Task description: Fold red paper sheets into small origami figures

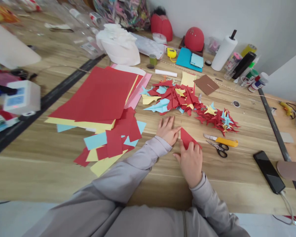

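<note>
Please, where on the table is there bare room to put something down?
The table is bare between the right hand and the black phone, nearer than the scissors. Another bare patch lies left of the left sleeve, nearer than the paper scraps. It is crowded beyond the left hand, where folded paper shapes are heaped.

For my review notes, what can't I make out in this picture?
All in the head view:
1. Lower edge of the red folded paper: partly covered by the right hand.
2. Number of folded pieces in the red pile: they overlap.
3. Far end of the pinkish cylinder: cut off by the right edge.
4. Top of the clear bag: cut off by the top edge.
</note>
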Motion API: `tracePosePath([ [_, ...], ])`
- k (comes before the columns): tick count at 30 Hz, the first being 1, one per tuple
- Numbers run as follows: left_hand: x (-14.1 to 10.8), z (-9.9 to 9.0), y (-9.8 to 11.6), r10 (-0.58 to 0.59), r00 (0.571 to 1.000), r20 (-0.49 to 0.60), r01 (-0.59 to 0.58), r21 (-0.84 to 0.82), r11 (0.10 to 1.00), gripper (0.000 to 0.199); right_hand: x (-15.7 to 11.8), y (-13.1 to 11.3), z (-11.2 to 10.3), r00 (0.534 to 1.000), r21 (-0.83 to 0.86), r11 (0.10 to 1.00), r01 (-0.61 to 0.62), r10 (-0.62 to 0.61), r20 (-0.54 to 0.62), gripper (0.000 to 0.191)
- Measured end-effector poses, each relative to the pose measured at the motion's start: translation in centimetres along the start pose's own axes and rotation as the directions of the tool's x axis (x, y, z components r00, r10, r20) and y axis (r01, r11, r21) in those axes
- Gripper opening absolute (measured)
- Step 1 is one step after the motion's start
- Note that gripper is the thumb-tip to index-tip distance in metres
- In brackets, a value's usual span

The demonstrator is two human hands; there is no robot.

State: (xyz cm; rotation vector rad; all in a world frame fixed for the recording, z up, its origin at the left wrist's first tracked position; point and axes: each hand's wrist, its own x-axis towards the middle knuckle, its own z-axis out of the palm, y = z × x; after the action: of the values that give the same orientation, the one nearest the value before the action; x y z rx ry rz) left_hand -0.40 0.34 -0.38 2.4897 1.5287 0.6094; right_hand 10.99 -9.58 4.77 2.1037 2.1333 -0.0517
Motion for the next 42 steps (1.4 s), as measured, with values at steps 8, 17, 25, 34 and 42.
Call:
tracePosePath([
  [8,-0.2,-0.1,-0.2,0.122,0.991,-0.057,-0.123,-0.015,0.992,0.037,0.1,0.0,-0.1,1.0,0.006,1.0,-0.005,0.005,-0.004,0.058],
  [17,-0.2,0.2,0.1,0.223,0.972,-0.072,-0.223,0.005,0.975,0.03,0.1,-0.2,0.0,1.0,-0.004,1.0,-0.023,0.023,-0.009,0.053],
  [25,0.0,-0.1,-0.1,0.244,0.97,-0.007,-0.244,-0.007,0.97,0.034,2.0,-0.6,0.0,0.999,-0.032,0.998,-0.046,0.046,-0.03,0.05],
  [34,0.1,-0.6,0.1,0.212,0.977,-0.027,-0.211,0.039,0.977,0.034,2.5,-0.2,0.0,0.998,-0.058,0.997,-0.057,0.056,-0.032,0.048],
  [42,0.1,-0.9,0.2,0.201,0.979,-0.011,-0.201,0.034,0.979,0.036,-0.6,-0.3,-0.1,0.999,-0.041,0.999,0.03,-0.03,0.015,0.048],
])
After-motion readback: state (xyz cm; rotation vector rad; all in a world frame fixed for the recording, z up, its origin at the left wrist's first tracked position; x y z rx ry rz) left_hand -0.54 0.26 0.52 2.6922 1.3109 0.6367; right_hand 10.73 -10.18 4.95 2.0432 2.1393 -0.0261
